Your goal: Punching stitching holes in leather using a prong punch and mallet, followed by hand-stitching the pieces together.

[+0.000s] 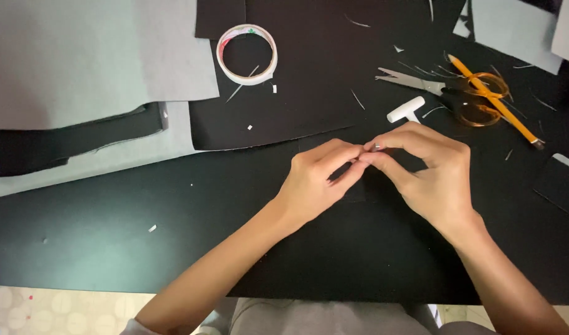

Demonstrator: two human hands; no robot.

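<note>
My left hand (318, 180) and my right hand (430, 167) meet at the middle of a black work surface (173, 242). The fingertips of both hands pinch a small black paper piece (359, 183) that lies partly under them. A tiny pale bit shows between the fingertips; I cannot tell what it is. A small white T-shaped tool (406, 110) lies just beyond my right hand.
A roll of white tape (247, 54) lies at the top centre. Scissors with orange handles (449, 90) and a yellow pencil (494, 99) rest at the upper right. Grey sheets (80, 56) and black sheets are stacked at the left. Thin paper slivers lie scattered about.
</note>
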